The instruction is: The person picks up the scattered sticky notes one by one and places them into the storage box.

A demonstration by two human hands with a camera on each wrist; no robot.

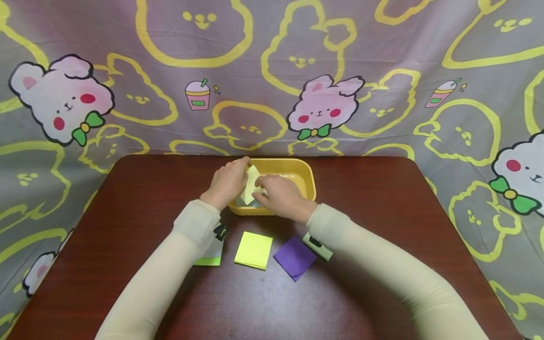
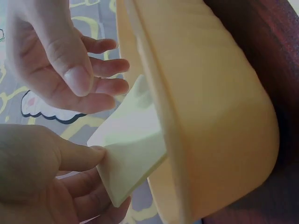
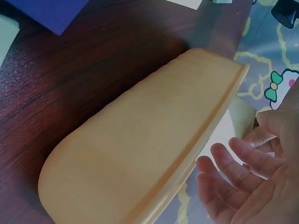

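My left hand (image 1: pixel 227 183) pinches a pale yellow sticky-note pad (image 1: pixel 251 182) between thumb and fingers, at the left end of a yellow plastic container (image 1: pixel 309 177). The pad is tilted and overlaps the container's rim in the left wrist view. Close by on the right, my right hand (image 1: pixel 282 194) reaches over the container with its fingers loosely bent and apart. In the right wrist view a gap shows between its thumb and fingers, and nothing is held there. The container's front wall (image 3: pixel 126 135) hides the pad's lower part in that view.
On the brown table (image 1: pixel 365 198), in front of the container, lie a bright yellow pad (image 1: pixel 253 250), a purple pad (image 1: pixel 295 258) and a pale green pad (image 1: pixel 320 248). A green-edged pad (image 1: pixel 209 261) is partly covered by the left sleeve. A patterned curtain (image 1: pixel 382 42) hangs behind.
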